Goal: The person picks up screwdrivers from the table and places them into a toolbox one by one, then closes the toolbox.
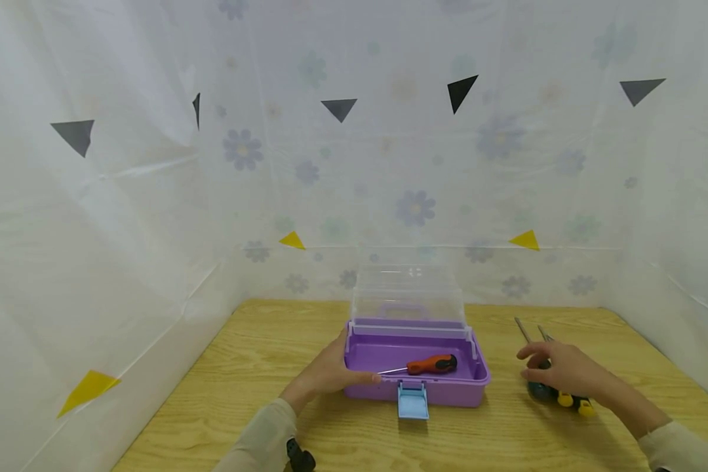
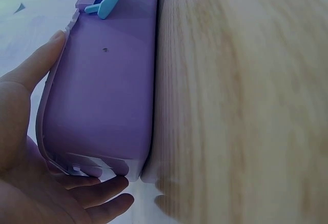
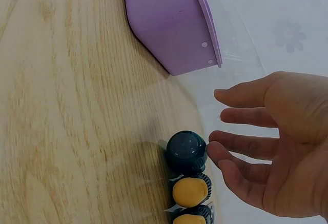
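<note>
A purple toolbox (image 1: 448, 393) stands on the table with its clear lid (image 1: 410, 295) raised and a light blue latch (image 1: 413, 401) hanging at the front. Inside lies a screwdriver (image 1: 433, 364) with a red and black handle. My left hand (image 1: 328, 368) grips the box's left end, thumb on the front rim and fingers along the end wall (image 2: 95, 170). Over tools at the right hovers my right hand (image 1: 569, 370), fingers loosely bent. Its fingertips are right at a dark green screwdriver handle (image 3: 185, 151). Beside that lie two black handles with yellow ends (image 3: 189, 192).
Metal shafts (image 1: 523, 330) of the right-hand tools point toward the back of the wooden table (image 1: 242, 419). Pale flower-printed sheeting (image 1: 307, 210) encloses the back and sides. A small black object (image 1: 300, 455) shows at the left sleeve.
</note>
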Demonstrator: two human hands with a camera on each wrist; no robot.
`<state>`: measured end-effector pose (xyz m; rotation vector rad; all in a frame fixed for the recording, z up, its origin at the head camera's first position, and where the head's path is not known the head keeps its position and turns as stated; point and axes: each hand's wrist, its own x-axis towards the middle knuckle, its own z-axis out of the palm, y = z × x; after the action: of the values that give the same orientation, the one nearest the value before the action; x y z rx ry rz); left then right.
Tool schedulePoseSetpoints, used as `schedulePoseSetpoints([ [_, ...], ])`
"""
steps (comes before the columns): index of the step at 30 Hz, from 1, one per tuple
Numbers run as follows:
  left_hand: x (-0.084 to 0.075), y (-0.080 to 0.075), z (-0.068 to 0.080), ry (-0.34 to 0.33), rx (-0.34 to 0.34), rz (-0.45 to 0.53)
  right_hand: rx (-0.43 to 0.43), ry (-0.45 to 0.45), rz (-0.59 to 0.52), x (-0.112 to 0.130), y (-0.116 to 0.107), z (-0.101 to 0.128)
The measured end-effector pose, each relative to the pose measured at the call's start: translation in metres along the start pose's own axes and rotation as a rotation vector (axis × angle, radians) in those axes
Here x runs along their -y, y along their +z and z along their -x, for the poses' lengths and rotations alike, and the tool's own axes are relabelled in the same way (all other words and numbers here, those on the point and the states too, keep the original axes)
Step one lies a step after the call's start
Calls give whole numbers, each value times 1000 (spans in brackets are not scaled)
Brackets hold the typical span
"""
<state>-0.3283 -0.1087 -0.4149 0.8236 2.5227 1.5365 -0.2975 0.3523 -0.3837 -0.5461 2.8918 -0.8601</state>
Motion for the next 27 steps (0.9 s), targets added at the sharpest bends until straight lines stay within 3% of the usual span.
schedulePoseSetpoints([
  [8, 0, 0, 0, -9, -1, -12, -23, -46, 130, -4, 5, 1],
  [15, 1, 0, 0, 9, 4, -15, -33, -4, 183, -9, 11, 2],
  [27, 0, 1, 0, 16, 5, 2, -59, 7, 399, -4, 28, 4],
])
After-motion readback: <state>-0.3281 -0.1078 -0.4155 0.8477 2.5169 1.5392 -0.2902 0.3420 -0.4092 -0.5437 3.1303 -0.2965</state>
